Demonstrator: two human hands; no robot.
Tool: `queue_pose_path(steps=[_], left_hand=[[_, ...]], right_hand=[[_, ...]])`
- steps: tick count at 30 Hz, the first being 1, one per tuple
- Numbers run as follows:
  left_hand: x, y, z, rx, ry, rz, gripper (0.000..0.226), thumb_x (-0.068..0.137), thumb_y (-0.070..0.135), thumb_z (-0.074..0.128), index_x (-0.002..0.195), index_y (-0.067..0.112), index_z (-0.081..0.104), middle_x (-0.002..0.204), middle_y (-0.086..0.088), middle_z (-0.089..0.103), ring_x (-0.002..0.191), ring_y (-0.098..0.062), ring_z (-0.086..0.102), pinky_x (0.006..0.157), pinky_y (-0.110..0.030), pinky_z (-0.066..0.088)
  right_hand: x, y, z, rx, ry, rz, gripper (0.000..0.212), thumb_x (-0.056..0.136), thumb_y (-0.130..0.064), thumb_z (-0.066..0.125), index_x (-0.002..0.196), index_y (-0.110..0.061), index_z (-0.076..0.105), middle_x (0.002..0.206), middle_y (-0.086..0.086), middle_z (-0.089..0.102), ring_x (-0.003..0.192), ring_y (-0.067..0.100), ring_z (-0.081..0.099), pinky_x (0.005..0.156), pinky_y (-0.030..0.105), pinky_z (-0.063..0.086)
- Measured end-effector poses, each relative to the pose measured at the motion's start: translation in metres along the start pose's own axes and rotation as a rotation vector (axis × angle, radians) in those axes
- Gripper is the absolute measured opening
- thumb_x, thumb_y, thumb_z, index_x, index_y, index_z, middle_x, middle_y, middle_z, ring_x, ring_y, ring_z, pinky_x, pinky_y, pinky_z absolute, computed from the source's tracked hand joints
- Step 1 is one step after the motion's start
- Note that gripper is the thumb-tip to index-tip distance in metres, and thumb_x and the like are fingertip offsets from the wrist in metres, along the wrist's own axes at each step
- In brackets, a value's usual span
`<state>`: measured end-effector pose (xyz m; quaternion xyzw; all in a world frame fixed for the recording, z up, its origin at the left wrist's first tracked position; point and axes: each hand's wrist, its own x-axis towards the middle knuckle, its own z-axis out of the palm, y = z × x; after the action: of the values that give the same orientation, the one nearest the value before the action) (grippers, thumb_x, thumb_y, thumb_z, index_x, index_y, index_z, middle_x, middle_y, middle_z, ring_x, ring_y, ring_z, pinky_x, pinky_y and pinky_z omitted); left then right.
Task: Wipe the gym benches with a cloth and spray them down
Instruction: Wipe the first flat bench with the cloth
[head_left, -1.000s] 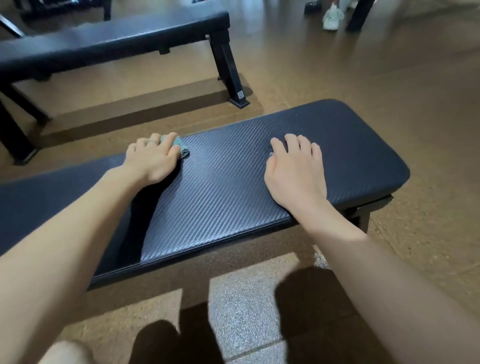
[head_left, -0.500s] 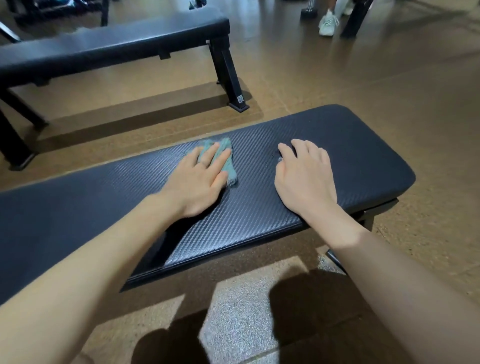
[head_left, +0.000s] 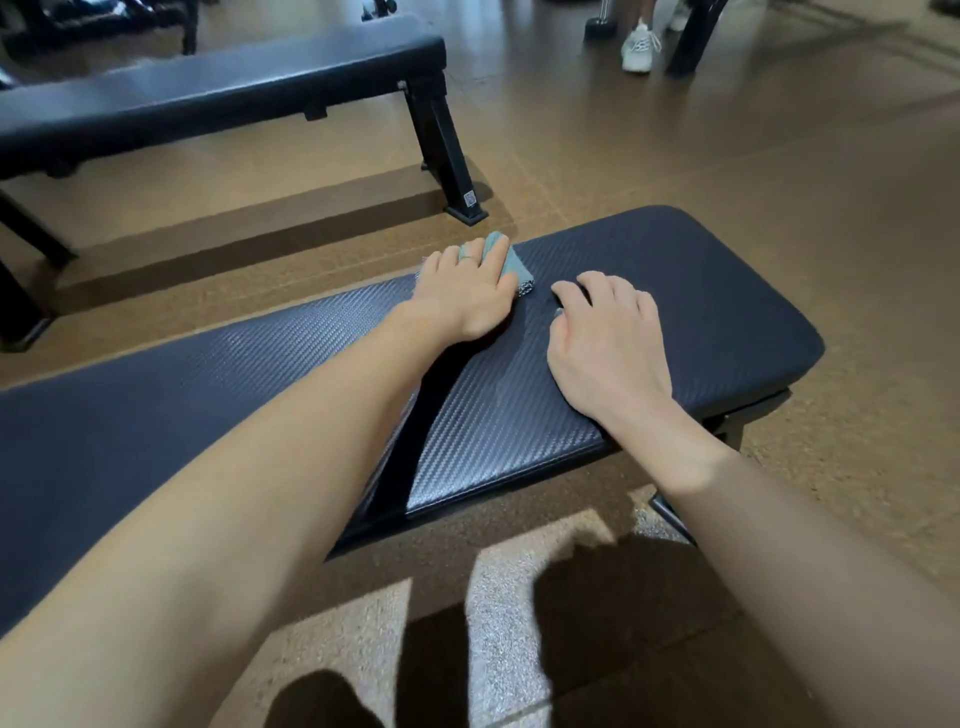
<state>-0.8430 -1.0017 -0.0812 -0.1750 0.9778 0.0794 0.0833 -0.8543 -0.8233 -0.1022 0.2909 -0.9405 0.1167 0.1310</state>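
Observation:
A black padded gym bench (head_left: 701, 291) with a woven texture runs across the view in front of me. My left hand (head_left: 465, 291) presses a small teal cloth (head_left: 511, 265) flat against the bench's far edge, a ring on one finger. Most of the cloth is hidden under the fingers. My right hand (head_left: 605, 338) rests palm down on the pad just right of the cloth, fingers slightly curled, holding nothing. A faint damp streak shows on the pad between the two hands. No spray bottle is in view.
A second black bench (head_left: 223, 93) stands beyond on the brown floor, its metal leg (head_left: 447, 150) close to the near bench's far edge. A person's white shoes (head_left: 640, 47) and a dark equipment post (head_left: 693, 36) are at the top right.
My left hand has slid the cloth rightward along the bench, then up to the far edge, ending close to my right hand. The right hand has stayed planted on the pad.

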Motion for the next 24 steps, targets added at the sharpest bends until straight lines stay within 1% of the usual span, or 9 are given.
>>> queue_pose_path(steps=[2,5,8,11,15,17,19,21,24], left_hand=[[-0.041,-0.008,0.007,0.005,0.005,0.07,0.061,0.107,0.048,0.014,0.165,0.029,0.003,0.173,-0.002,0.0,0.159,-0.029,0.0,0.128,-0.043,0.0],[-0.132,-0.021,0.019,0.049,0.028,0.21,0.071,0.098,0.056,-0.001,0.164,0.031,-0.002,0.172,0.006,-0.009,0.159,-0.022,-0.01,0.127,-0.038,-0.009],[-0.191,-0.027,0.027,0.05,0.022,0.241,0.067,0.098,0.057,-0.005,0.162,0.037,-0.008,0.168,0.015,-0.019,0.156,-0.013,-0.021,0.125,-0.032,-0.017],[-0.171,-0.02,0.028,0.07,0.03,0.195,0.07,0.095,0.058,-0.006,0.162,0.038,-0.008,0.169,0.013,-0.016,0.157,-0.016,-0.017,0.127,-0.035,-0.013],[-0.096,0.007,0.018,0.053,-0.004,0.112,0.059,0.108,0.048,0.012,0.164,0.034,-0.003,0.173,0.003,-0.007,0.159,-0.024,-0.009,0.128,-0.041,-0.006],[-0.092,0.019,0.019,0.042,0.008,0.083,0.059,0.109,0.046,0.014,0.164,0.032,-0.001,0.173,0.002,-0.007,0.159,-0.025,-0.008,0.127,-0.041,-0.006],[-0.124,0.016,0.026,0.058,0.03,0.116,0.06,0.108,0.049,0.009,0.165,0.031,-0.001,0.173,0.004,-0.007,0.159,-0.023,-0.009,0.128,-0.041,-0.006],[-0.178,0.003,0.035,0.059,0.058,0.192,0.063,0.105,0.051,0.002,0.164,0.032,-0.003,0.172,0.008,-0.01,0.158,-0.017,-0.014,0.128,-0.039,-0.007],[-0.239,-0.019,0.044,0.103,0.091,0.253,0.059,0.109,0.049,0.01,0.164,0.032,-0.002,0.172,0.01,-0.006,0.158,-0.014,-0.011,0.128,-0.039,-0.002]], right_hand=[[-0.001,0.001,0.0,0.013,0.012,-0.005,0.041,0.099,-0.028,0.035,0.13,-0.018,0.06,0.13,0.005,0.058,0.123,0.029,0.05,0.104,0.047,0.038],[-0.002,0.001,0.0,0.017,0.003,-0.015,0.045,0.098,-0.029,0.031,0.131,-0.016,0.059,0.132,0.007,0.057,0.126,0.031,0.049,0.107,0.049,0.037],[-0.004,0.001,0.001,0.016,-0.004,-0.023,0.048,0.099,-0.03,0.028,0.133,-0.015,0.058,0.135,0.008,0.056,0.129,0.033,0.047,0.11,0.052,0.035],[-0.002,0.0,0.003,0.002,0.005,-0.025,0.046,0.098,-0.03,0.029,0.129,-0.015,0.059,0.13,0.008,0.058,0.124,0.033,0.049,0.106,0.051,0.037],[0.0,0.001,0.001,0.018,0.006,-0.007,0.044,0.098,-0.028,0.032,0.13,-0.017,0.06,0.129,0.005,0.059,0.123,0.03,0.05,0.104,0.047,0.037],[0.0,0.004,0.0,0.036,0.002,-0.016,0.044,0.098,-0.027,0.033,0.131,-0.017,0.06,0.131,0.005,0.059,0.124,0.029,0.05,0.105,0.046,0.037],[0.0,0.007,0.0,0.073,-0.012,-0.024,0.043,0.099,-0.025,0.036,0.133,-0.016,0.06,0.135,0.006,0.058,0.128,0.028,0.049,0.108,0.046,0.035],[0.0,0.01,-0.001,0.112,-0.043,-0.032,0.041,0.099,-0.022,0.037,0.132,-0.013,0.06,0.137,0.006,0.057,0.13,0.028,0.048,0.111,0.045,0.034],[0.009,0.021,-0.016,0.155,-0.116,-0.075,0.034,0.101,-0.024,0.039,0.121,-0.01,0.063,0.126,0.007,0.061,0.12,0.029,0.053,0.103,0.044,0.038]])
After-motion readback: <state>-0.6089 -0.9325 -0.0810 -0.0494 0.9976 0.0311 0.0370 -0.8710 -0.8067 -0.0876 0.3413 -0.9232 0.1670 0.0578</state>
